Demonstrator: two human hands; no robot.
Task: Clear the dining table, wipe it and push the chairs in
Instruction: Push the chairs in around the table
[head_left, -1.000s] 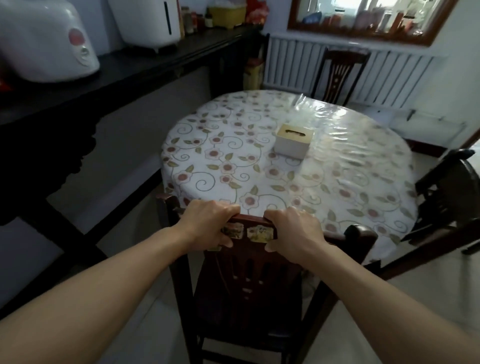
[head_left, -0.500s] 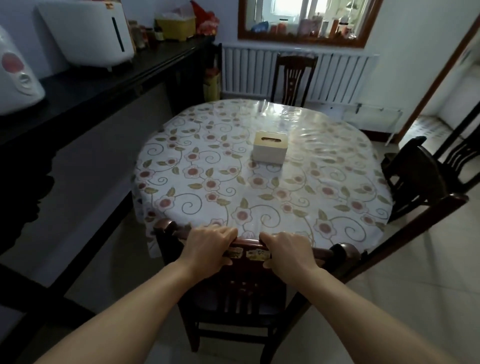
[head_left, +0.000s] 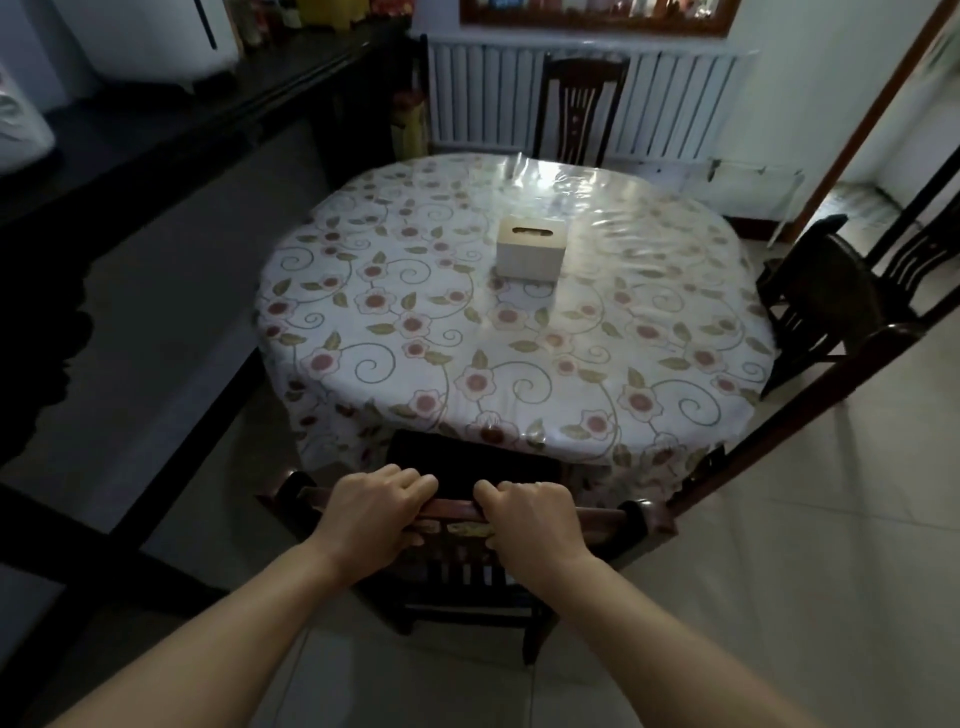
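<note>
Both hands grip the top rail of the near chair (head_left: 608, 517): the left hand (head_left: 371, 512) and the right hand (head_left: 532, 522) sit side by side, fingers curled over the rail and closed round it. Compared with half a second ago and a second ago, the chair now stands further from the worktop (head_left: 675, 364). Earlier the rail lay right at the cloth's near edge; now the dark seat shows between the rail and the hanging tablecloth, only its front tucked under the near edge. The camera has also drawn back and lifted, so some of that gap may be a change of view, not of the chair alone.

The top is bare except for a pale tissue box (head_left: 531, 248) near the middle, so the clearing looks done and the chairs are the step in hand. This chair probably needs a straight push forward until its back meets the near edge.

Another dark chair (head_left: 831, 291) stands out from the right edge, well apart from it and turned at an angle, so it looks still to do. A third chair (head_left: 579, 104) sits close at the far edge.
</note>
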